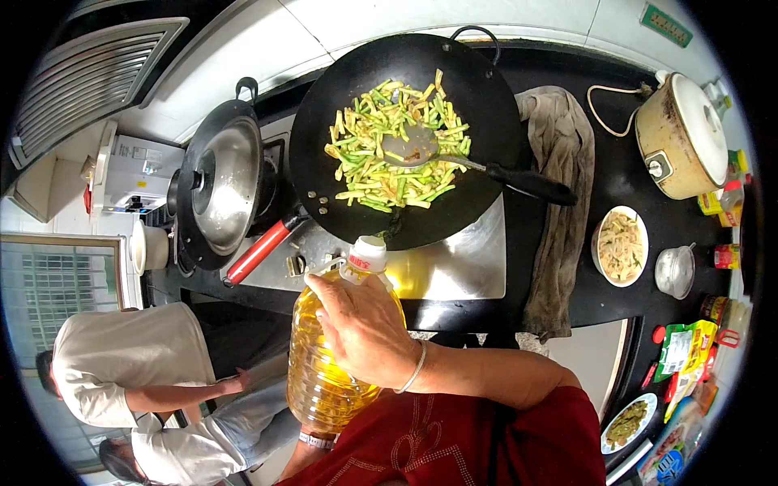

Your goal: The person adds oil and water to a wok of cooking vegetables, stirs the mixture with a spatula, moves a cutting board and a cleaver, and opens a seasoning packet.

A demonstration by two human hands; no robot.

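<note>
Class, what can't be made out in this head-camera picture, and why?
Head view: the left hand's fingers, hidden behind the large clear plastic bottle of yellow oil.
Head view: the inside of the round black pan, covered by the domed silver lid.
Head view: the inside of the cylindrical tan cooker, shut under its round white lid.
Head view: the lettering on the rectangular green wall sign, too small to read.

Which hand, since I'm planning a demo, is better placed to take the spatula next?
Probably the right hand: it is nearer the spatula's black handle, though it would have to release the oil bottle. The left hand is lower, mostly hidden by the bottle.
</note>
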